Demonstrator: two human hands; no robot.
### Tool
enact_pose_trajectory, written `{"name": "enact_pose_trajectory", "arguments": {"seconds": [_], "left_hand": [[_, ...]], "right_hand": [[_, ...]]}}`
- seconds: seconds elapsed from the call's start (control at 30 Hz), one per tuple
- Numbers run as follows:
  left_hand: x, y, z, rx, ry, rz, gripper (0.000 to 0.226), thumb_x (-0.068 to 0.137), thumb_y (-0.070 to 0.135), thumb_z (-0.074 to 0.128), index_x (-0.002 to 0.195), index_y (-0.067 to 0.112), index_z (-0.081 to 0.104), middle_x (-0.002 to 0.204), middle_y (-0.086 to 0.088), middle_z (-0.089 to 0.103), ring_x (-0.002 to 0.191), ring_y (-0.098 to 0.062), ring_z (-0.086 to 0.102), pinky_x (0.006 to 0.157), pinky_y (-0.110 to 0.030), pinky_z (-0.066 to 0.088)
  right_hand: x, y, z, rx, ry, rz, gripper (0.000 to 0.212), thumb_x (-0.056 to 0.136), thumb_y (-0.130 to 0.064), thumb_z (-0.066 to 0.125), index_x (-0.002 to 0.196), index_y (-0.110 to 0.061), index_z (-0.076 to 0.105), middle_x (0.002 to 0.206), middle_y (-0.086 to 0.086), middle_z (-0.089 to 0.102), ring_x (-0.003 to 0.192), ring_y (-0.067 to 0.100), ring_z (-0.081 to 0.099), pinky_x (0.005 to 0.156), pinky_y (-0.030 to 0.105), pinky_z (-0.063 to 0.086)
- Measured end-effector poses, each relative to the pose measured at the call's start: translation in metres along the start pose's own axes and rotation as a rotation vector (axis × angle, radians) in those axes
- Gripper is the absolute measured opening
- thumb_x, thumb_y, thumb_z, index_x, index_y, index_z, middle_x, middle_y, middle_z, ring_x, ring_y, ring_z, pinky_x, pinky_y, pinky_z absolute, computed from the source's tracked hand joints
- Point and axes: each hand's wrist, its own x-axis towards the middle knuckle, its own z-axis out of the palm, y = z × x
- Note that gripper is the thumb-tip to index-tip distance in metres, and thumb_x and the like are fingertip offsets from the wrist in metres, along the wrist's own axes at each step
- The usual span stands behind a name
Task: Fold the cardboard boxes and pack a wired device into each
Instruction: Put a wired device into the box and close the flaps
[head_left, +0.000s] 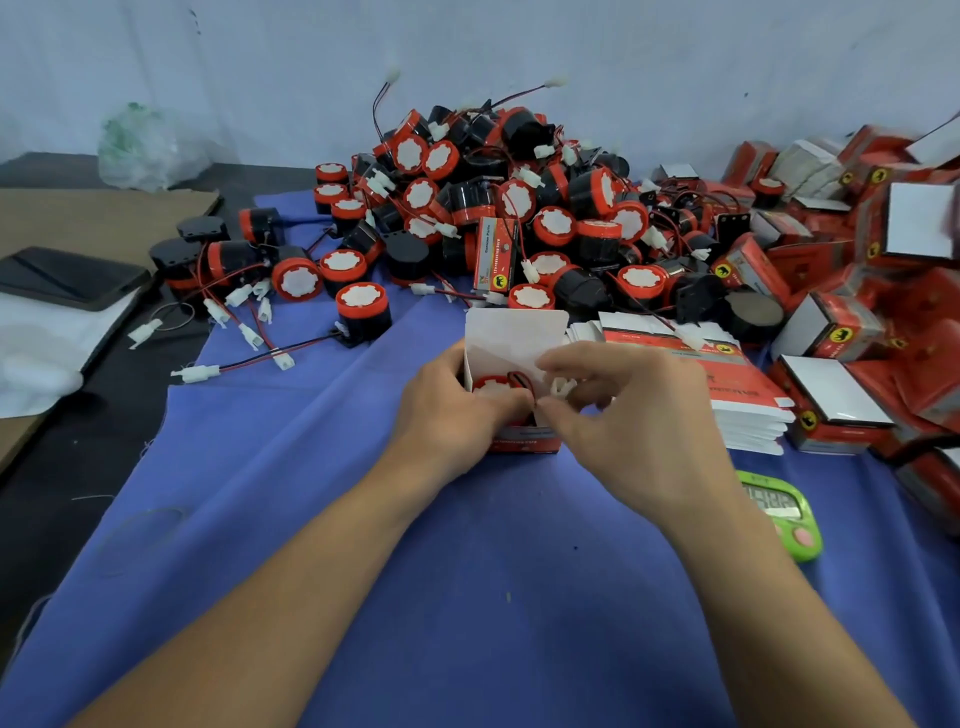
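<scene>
A small red-and-white cardboard box (511, 343) stands upright on the blue cloth at centre, its white top flap raised. Inside it sits a red-and-black round device (491, 385) with red and black wires. My left hand (452, 415) grips the box on its left side. My right hand (628, 415) pinches the device's white connector (562, 387) at the box's mouth. A big pile of the same wired devices (498, 208) lies behind the box. To the right lies a stack of flat unfolded boxes (727, 384).
Folded, closed boxes (857, 291) are heaped at the right edge. A green digital timer (782, 512) lies at the right front. A dark phone (67, 278), brown cardboard (93, 213) and a plastic bag (140, 145) sit at the left, off the blue cloth (363, 519).
</scene>
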Motion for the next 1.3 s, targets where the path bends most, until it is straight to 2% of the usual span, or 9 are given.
{"name": "enact_pose_trajectory", "arguments": {"seconds": [0.17,0.33,0.53,0.63,0.73,0.93,1.03,1.13,1.3], "left_hand": [[0.001,-0.004,-0.001,0.018,0.004,0.017,0.031,0.078,0.035,0.086,0.100,0.046,0.068,0.098,0.019,0.076,0.089,-0.001,0.071,0.080,-0.031,0.061],[-0.002,-0.004,-0.002,0.030,-0.046,0.097,0.032,0.081,0.043,0.080,0.111,0.046,0.069,0.099,0.025,0.075,0.091,0.005,0.070,0.075,-0.020,0.058],[-0.003,-0.003,-0.004,0.040,-0.095,0.152,0.037,0.091,0.022,0.068,0.117,0.048,0.068,0.108,0.021,0.076,0.100,-0.005,0.072,0.087,-0.035,0.061],[-0.003,-0.004,-0.007,0.001,-0.142,0.090,0.055,0.071,0.018,0.069,0.120,0.042,0.070,0.110,0.015,0.077,0.104,-0.016,0.072,0.090,-0.046,0.061],[0.000,-0.005,-0.007,-0.028,-0.133,0.030,0.056,0.058,0.018,0.071,0.110,0.037,0.073,0.106,0.010,0.078,0.103,-0.020,0.072,0.091,-0.054,0.059],[-0.004,-0.002,-0.003,-0.028,-0.099,0.018,0.056,0.064,0.023,0.069,0.118,0.040,0.071,0.107,0.017,0.077,0.102,-0.011,0.071,0.092,-0.045,0.060],[-0.012,-0.002,0.003,-0.011,-0.038,0.086,0.043,0.083,0.030,0.069,0.125,0.042,0.065,0.110,0.022,0.074,0.101,0.000,0.068,0.088,-0.032,0.058],[-0.018,0.001,0.011,-0.015,0.028,0.099,0.032,0.088,0.036,0.068,0.117,0.048,0.060,0.105,0.030,0.071,0.097,0.008,0.065,0.077,-0.016,0.053],[-0.017,0.008,0.014,-0.070,0.095,0.067,0.041,0.069,0.043,0.065,0.109,0.049,0.061,0.100,0.031,0.071,0.089,0.006,0.068,0.071,-0.019,0.057]], "right_hand": [[0.000,-0.002,0.007,-0.021,0.087,-0.007,0.027,0.088,-0.019,0.077,0.111,-0.034,0.077,0.087,-0.009,0.078,0.073,0.007,0.069,0.073,0.029,0.057],[0.006,-0.013,0.031,-0.200,0.079,-0.011,0.024,0.097,-0.026,0.064,0.119,-0.033,0.072,0.096,0.000,0.079,0.086,0.033,0.068,0.075,0.039,0.049],[0.008,-0.029,0.027,-0.709,-0.032,-0.064,0.031,0.091,-0.022,0.055,0.103,-0.046,0.071,0.074,-0.005,0.066,0.064,0.019,0.050,0.051,0.026,0.008],[0.006,-0.030,0.023,-0.760,-0.133,-0.026,0.035,0.084,-0.015,0.054,0.103,-0.041,0.068,0.075,-0.008,0.058,0.077,0.019,0.065,0.051,0.029,0.007],[0.007,-0.023,0.022,-0.788,-0.138,0.079,0.029,0.083,-0.013,0.053,0.097,-0.035,0.067,0.062,-0.007,0.041,0.058,0.019,0.046,0.054,0.031,0.012],[0.007,-0.022,0.030,-0.807,-0.111,0.128,0.023,0.079,-0.010,0.049,0.083,-0.025,0.066,0.058,-0.002,0.045,0.057,0.020,0.038,0.074,0.033,0.013],[0.010,-0.025,0.029,-0.826,-0.097,0.074,0.016,0.084,-0.011,0.052,0.077,-0.026,0.052,0.069,-0.003,0.052,0.061,0.021,0.048,0.066,0.031,0.023],[0.010,-0.027,0.027,-0.839,-0.179,-0.061,0.035,0.087,-0.010,0.054,0.066,-0.023,0.028,0.075,-0.005,0.049,0.081,0.022,0.065,0.055,0.029,0.018],[0.006,-0.025,0.013,-0.695,-0.385,-0.076,0.009,0.091,-0.015,0.050,0.090,-0.024,0.048,0.102,0.000,0.066,0.088,0.027,0.062,0.057,0.031,0.023]]}}
